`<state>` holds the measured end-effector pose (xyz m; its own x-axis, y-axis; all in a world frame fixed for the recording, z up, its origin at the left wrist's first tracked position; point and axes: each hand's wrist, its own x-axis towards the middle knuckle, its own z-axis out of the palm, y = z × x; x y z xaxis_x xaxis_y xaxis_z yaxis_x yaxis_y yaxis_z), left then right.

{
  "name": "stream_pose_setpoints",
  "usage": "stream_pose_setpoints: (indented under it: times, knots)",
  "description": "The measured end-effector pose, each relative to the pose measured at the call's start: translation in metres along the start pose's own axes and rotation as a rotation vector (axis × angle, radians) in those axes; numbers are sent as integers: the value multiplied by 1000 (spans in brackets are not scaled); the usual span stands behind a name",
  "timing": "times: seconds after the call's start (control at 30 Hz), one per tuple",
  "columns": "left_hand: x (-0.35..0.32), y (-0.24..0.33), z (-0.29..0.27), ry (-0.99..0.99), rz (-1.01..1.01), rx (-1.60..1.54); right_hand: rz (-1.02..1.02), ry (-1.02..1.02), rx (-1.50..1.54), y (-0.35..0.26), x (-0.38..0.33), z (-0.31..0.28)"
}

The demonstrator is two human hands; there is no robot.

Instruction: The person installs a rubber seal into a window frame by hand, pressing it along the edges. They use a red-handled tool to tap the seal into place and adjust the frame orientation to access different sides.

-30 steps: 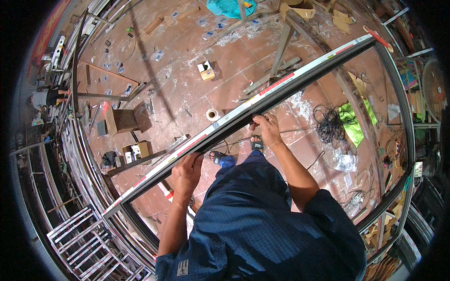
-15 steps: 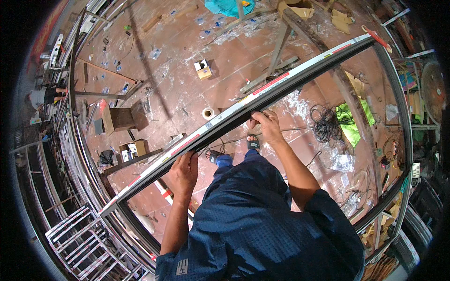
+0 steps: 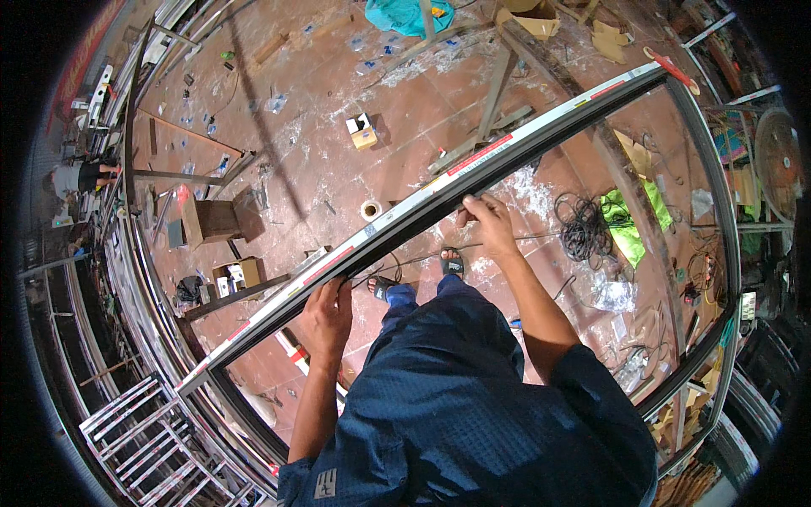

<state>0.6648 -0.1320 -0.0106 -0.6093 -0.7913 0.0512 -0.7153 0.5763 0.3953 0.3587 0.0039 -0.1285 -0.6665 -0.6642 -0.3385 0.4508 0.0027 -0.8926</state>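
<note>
A large rectangular frame [image 3: 498, 145], pale on its outer face with red printed tape and black along its inner side, spans the view around my body. My left hand [image 3: 326, 313] has its curled fingertips hooked on the black inner edge of the long bar. Further right along the same bar, my right hand [image 3: 490, 224] is closed, thumb and forefinger together at the black edge. What lies in that pinch is too small to make out. An orange-red handled tool or clip [image 3: 672, 71] sits at the frame's far right corner.
Below, the tiled floor [image 3: 321, 127] carries a tape roll [image 3: 370, 210], a small box [image 3: 361, 132], coiled black cable [image 3: 583, 230] and bright green cloth [image 3: 629, 228]. Metal profiles and a white rack [image 3: 139, 431] line the left. At far left is another person [image 3: 80, 178].
My right hand has shifted slightly right and down along the bar's inner edge. The left hand stays at nearly the same place on the bar. The view has moved slightly.
</note>
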Motion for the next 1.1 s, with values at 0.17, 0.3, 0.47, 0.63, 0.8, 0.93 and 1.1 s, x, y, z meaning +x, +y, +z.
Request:
stream_pose_setpoints:
  times: [0.17, 0.3, 0.47, 0.63, 0.8, 0.93, 1.1]
  knots:
    - [0, -1, 3, -2, 28, 21, -59, 107, -52, 3, 12, -4]
    - [-1, 3, 7, 36, 26, -17, -36, 79, 16, 3, 9, -5]
    - [-5, -3, 11, 63, 65, -84, -42, 146, 82, -17, 17, -16]
    - [-3, 3, 15, 78, 59, -140, -66, 149, 69, -7, 21, -15]
    - [0, 9, 16, 75, 69, -87, 6, 5, -54, -4, 7, -6]
    - [4, 2, 23, 103, 92, -129, 12, -9, 21, 12, 8, -3]
    - [-1, 3, 30, 100, 86, -103, 138, -163, -25, 6, 5, 1]
